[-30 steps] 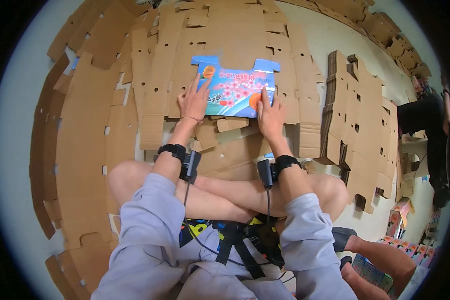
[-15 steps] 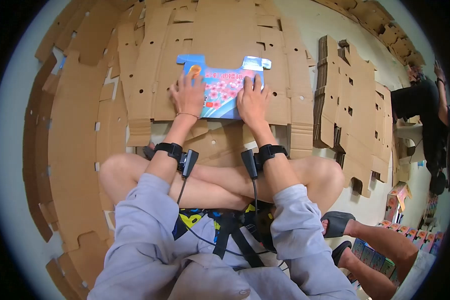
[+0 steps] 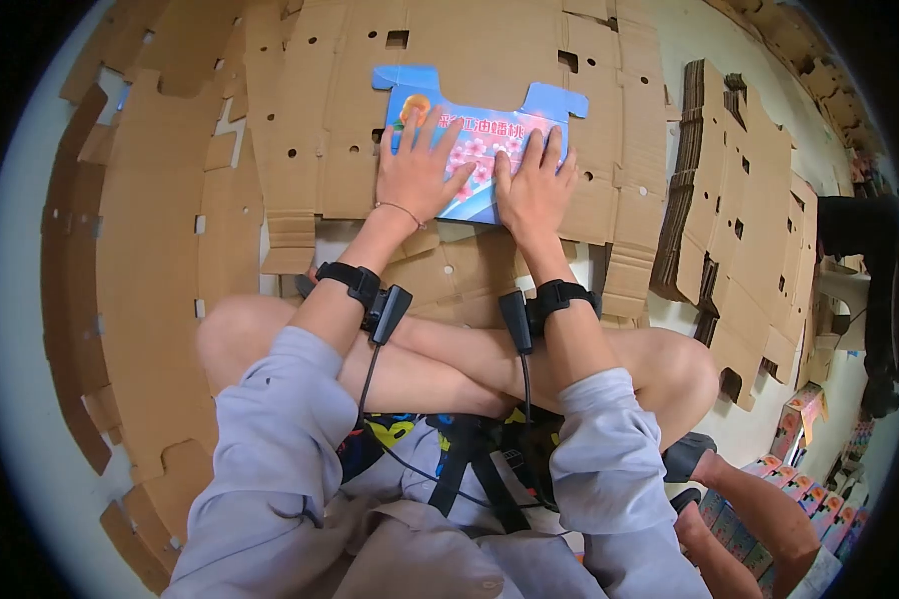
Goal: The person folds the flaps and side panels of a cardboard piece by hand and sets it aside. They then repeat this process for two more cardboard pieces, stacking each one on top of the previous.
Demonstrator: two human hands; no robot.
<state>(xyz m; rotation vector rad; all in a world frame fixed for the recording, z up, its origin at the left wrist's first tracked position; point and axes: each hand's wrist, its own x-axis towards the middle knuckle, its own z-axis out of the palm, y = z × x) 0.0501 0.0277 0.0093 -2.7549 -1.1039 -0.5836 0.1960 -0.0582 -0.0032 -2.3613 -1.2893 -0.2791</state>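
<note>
A blue and pink printed cardboard piece (image 3: 472, 152), with blossoms, a peach picture and Chinese lettering, lies flat on a large brown cardboard sheet (image 3: 449, 50). Tabs stick up at its two far corners. My left hand (image 3: 420, 170) rests spread over its left side, palm down. On its right edge lies my right hand (image 3: 536, 190), also flat, fingers stretched out. Neither hand grips it. Part of the print is hidden under my fingers. Black straps with small grey devices circle both my wrists.
Flattened cartons cover the floor at left (image 3: 150, 270). A stack of folded brown cardboard (image 3: 734, 220) stands to the right. Another person's leg (image 3: 759, 509) is close at lower right, near several colourful printed boxes (image 3: 804, 489). A dark-clothed person (image 3: 859, 270) is at far right.
The view has shifted slightly. The right far tab, folded over and shiny before, now lies spread out. My fingers have spread further over the printed piece, the left hand's most.
</note>
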